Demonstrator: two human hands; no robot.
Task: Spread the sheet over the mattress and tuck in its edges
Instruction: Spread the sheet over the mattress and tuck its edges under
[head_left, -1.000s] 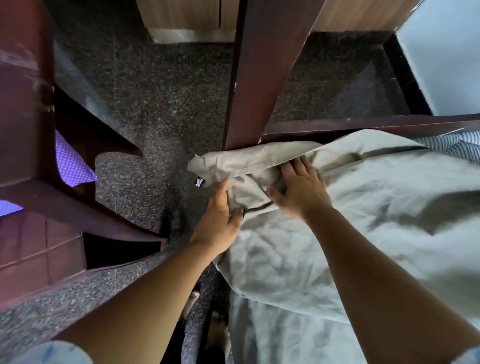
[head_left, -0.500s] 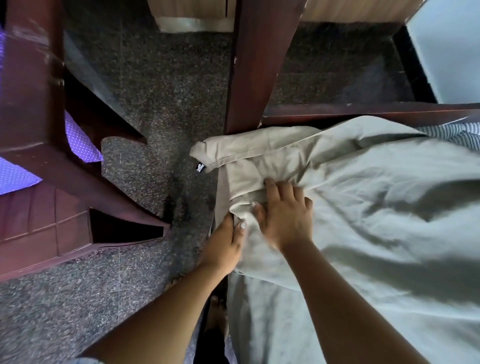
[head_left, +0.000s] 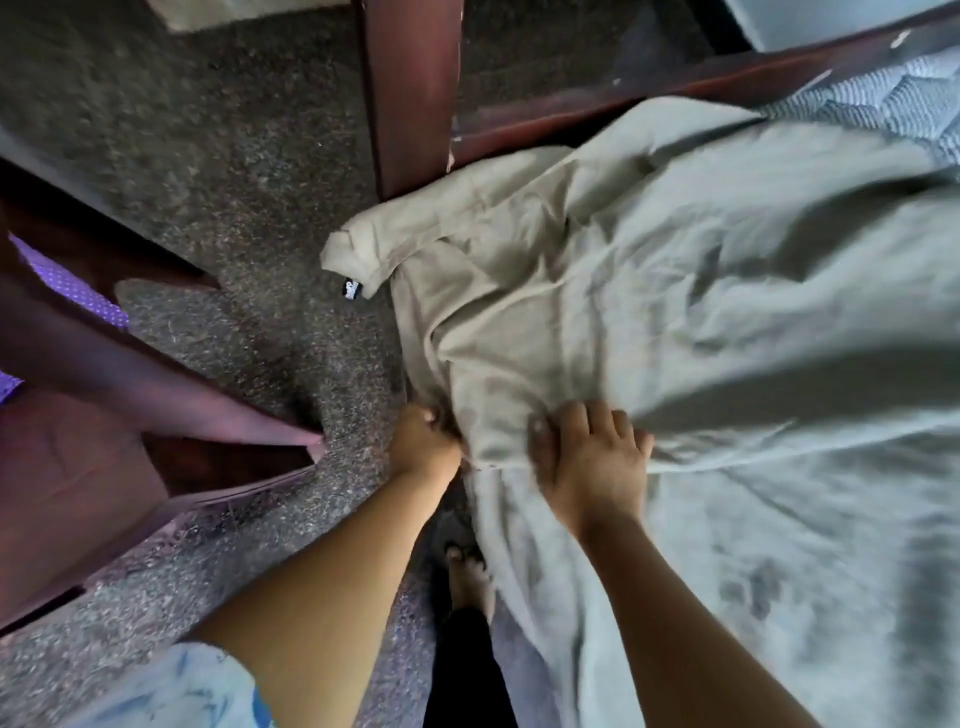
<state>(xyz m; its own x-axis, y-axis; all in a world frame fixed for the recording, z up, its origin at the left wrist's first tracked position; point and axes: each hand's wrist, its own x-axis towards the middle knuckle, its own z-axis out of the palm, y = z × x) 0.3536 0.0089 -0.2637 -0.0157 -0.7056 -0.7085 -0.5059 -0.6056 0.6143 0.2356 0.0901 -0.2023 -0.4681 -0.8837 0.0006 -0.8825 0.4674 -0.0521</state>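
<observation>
— Where's the sheet?
— The sheet (head_left: 701, 291) lies rumpled across the right of the frame. One corner flops beside the dark bedpost (head_left: 410, 93) at upper centre, and the striped mattress (head_left: 878, 98) shows bare at upper right.
— And the hands?
— The left hand (head_left: 422, 442) clutches the sheet's edge at centre. The right hand (head_left: 592, 457) presses flat on it, fingers spread.

1. Your left hand (head_left: 423, 441) grips the sheet (head_left: 701, 312) at its side edge.
2. Your right hand (head_left: 592, 460) presses flat on it, fingers spread.
3. The striped mattress (head_left: 893, 98) shows uncovered at upper right.
4. A sheet corner bunches beside the bedpost (head_left: 410, 88).
</observation>
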